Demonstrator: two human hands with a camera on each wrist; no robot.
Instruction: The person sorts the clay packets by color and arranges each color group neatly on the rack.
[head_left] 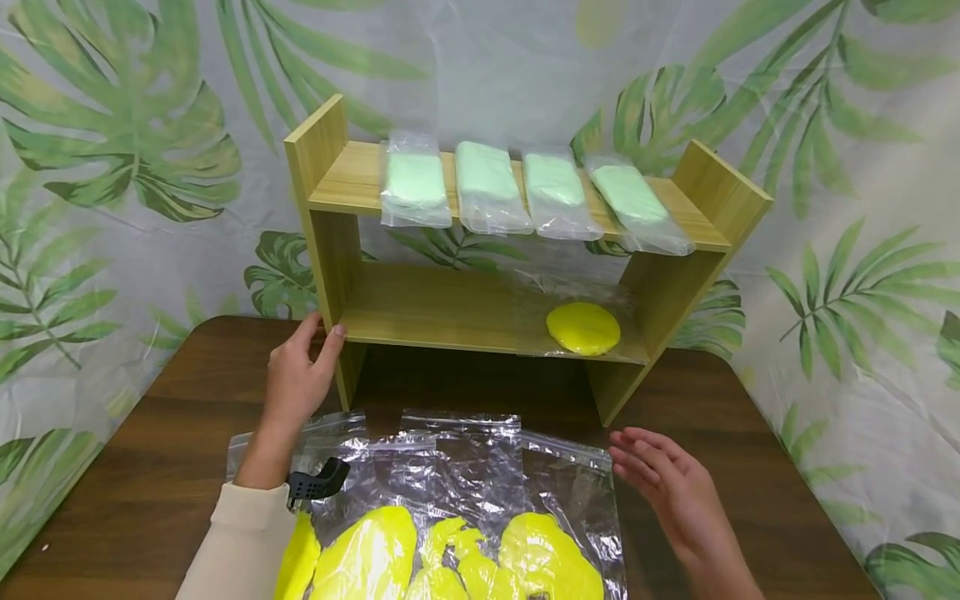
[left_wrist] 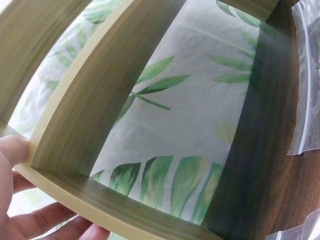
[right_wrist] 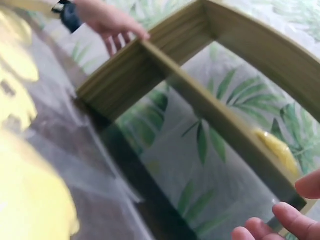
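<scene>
A small two-tier wooden shelf [head_left: 420,308] stands on the table. My left hand [head_left: 300,375] grips its left side panel, the thumb at the front edge by the lower board and the fingers round the outer face, as the left wrist view shows. My right hand [head_left: 667,492] is apart from the shelf, just below its right foot, with loosely bent fingers and nothing held. On the lower board, at the right, lies a clear bag with a flat yellow lump [head_left: 583,328]. Several bags of pale green slabs [head_left: 416,180] lie in a row on the top board.
Clear zip bags [head_left: 480,450] with flattened yellow lumps [head_left: 367,554] lie overlapping in front of the shelf, under my left forearm. The dark wooden table [head_left: 150,467] ends at a leaf-printed cloth [head_left: 135,125] behind and at both sides.
</scene>
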